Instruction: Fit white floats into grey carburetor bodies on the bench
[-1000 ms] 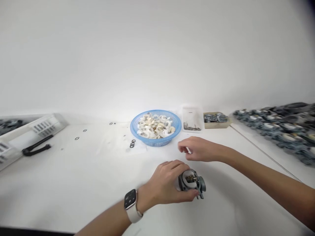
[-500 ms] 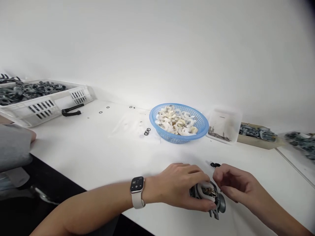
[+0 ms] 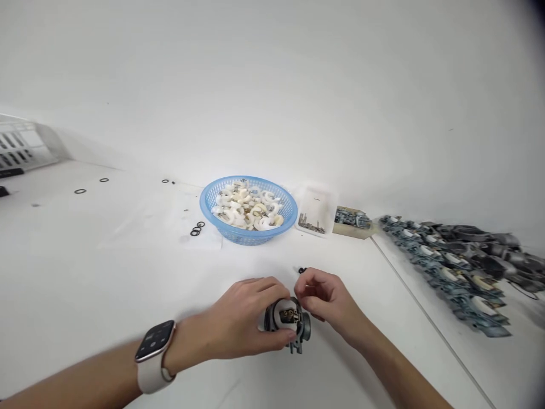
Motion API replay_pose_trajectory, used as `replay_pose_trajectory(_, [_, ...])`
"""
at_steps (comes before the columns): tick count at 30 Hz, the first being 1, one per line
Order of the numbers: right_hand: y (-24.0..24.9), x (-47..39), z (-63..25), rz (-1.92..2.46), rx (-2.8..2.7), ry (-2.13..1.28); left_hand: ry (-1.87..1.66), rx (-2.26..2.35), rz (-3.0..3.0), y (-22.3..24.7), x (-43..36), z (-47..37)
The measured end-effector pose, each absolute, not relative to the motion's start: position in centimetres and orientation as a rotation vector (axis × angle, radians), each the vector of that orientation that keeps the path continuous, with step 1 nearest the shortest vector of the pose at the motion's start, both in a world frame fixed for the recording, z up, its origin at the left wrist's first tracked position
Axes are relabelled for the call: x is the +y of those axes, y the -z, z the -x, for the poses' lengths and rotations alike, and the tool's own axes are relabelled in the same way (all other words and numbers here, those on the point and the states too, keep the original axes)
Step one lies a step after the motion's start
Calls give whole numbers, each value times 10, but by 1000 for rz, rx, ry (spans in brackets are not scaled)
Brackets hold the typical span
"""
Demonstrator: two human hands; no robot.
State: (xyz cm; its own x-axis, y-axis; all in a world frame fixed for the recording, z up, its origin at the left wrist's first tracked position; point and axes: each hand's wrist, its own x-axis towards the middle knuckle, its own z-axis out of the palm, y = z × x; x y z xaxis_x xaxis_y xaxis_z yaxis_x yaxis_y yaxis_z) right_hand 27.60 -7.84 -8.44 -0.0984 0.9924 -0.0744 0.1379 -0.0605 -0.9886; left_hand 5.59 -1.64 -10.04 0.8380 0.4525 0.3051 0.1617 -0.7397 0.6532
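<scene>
My left hand [image 3: 242,318], below a wristwatch, is closed around a grey metal carburetor [image 3: 305,328] on the white table, thumb in front and fingers behind. A white float [image 3: 281,313] sits in its upturned side, with brass parts showing in the middle. My right hand [image 3: 330,295] is at the carburetor's right edge, fingers curled and thumb and fingertips drawn together. What they pinch, if anything, is too small to make out. A small black piece [image 3: 302,270] shows just beyond the right fingers.
Behind my hands stands a blue basket [image 3: 249,234] of white floats. To its right are a clear box [image 3: 319,207] with thin metal pins and a carton [image 3: 351,230] of metal parts. Several carburetors [image 3: 451,272] stand in rows at right. Black rings [image 3: 197,230] and a white crate [image 3: 25,142] lie left.
The view has swung to the right, bringing the rows of carburetors further into sight. My left hand still holds the carburetor, and my right hand stays curled at its edge.
</scene>
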Motion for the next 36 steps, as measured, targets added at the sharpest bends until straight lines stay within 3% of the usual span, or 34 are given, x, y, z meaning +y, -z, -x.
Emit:
replay_pose_trajectory(12, [82, -80, -273, 1287, -1222, -1411, -690, 487, -2363, 105, -22, -59])
replay_pose_trajectory(36, [59, -87, -291, 1483, -1597, -1311, -801, 514, -2410, 106, -27, -61])
